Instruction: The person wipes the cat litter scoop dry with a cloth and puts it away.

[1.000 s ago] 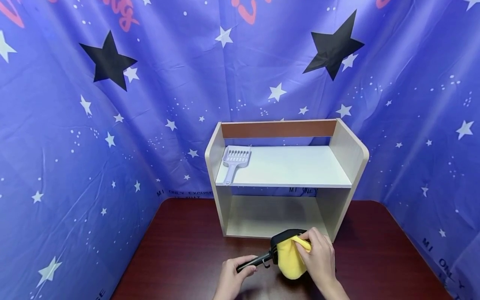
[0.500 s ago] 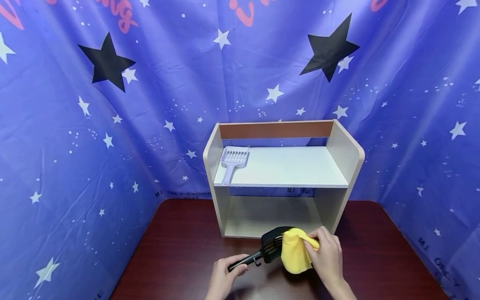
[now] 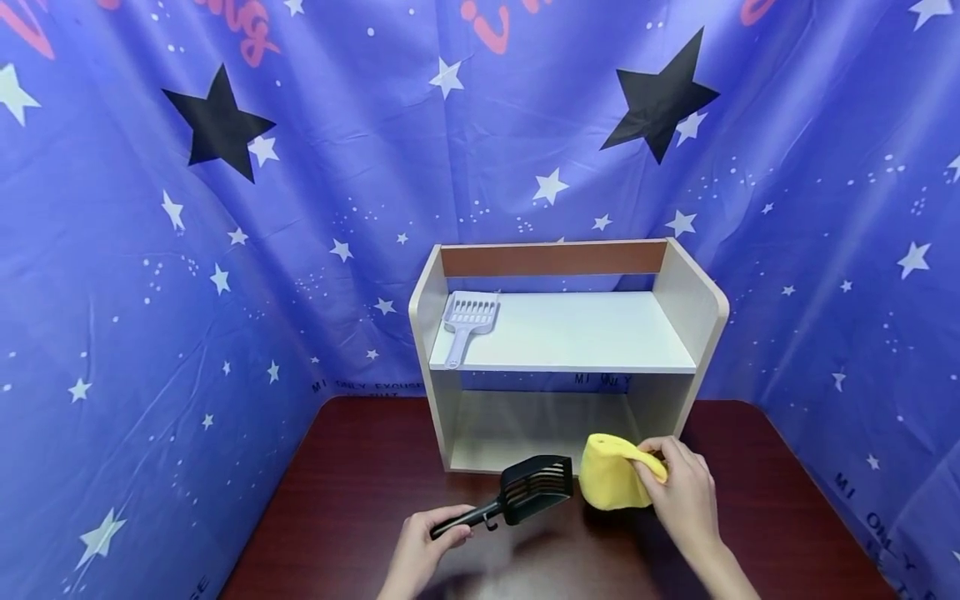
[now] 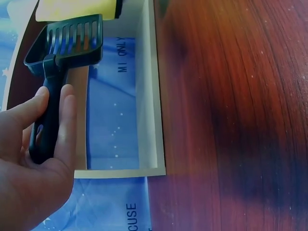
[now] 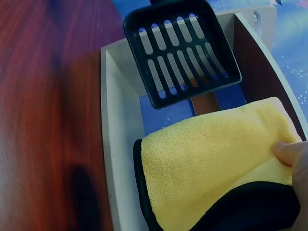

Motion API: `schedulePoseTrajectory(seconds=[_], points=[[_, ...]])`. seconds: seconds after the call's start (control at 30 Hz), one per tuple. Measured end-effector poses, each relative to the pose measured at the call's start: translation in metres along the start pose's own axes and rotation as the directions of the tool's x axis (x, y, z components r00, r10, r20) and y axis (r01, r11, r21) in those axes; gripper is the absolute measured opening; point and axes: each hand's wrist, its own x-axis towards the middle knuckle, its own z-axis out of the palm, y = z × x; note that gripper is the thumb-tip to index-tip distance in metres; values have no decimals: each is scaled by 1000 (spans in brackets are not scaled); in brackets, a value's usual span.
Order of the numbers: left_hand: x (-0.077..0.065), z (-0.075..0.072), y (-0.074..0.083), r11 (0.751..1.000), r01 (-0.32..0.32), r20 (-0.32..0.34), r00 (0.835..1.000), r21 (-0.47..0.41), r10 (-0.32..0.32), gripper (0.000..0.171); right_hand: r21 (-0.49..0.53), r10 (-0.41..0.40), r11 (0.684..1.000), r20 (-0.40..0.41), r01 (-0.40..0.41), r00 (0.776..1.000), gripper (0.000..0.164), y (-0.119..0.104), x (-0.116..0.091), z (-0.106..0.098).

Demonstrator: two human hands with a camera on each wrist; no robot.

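While the left hand [image 3: 420, 546] grips the handle of the black scoop [image 3: 536, 487] low in the middle of the frame, just left of the yellow cloth [image 3: 611, 483] pinched by the right hand [image 3: 686, 500], the wiping step looks paused, and resuming calls for bringing them together.
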Motion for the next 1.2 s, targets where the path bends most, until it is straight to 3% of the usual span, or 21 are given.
schedulePoseTrajectory(seconds=[0.1,0.17,0.37,0.5,0.83,1.03,1.2], points=[[1,1,0,999,-24,-1,1000,40,24,27,-1,-8,1000,28,8,1000,29,1,9,0],[0,2,10,996,-38,1,999,76,38,26,11,-26,1000,47,25,999,28,0,14,1],[5,6,3,980,-107,15,994,170,106,24,51,-104,994,84,100,991,29,-16,25,11],[7,10,-2,967,-146,24,989,207,144,21,96,-206,976,125,195,970,26,-30,27,18],[3,15,-1,966,-125,12,992,227,126,20,220,-472,877,214,428,855,24,-57,11,28],[0,15,-2,967,-96,-3,995,237,99,20,218,-575,818,301,532,760,35,-61,5,27],[2,15,0,958,-100,-21,994,268,110,20,245,-585,811,351,531,731,48,-56,4,26]])
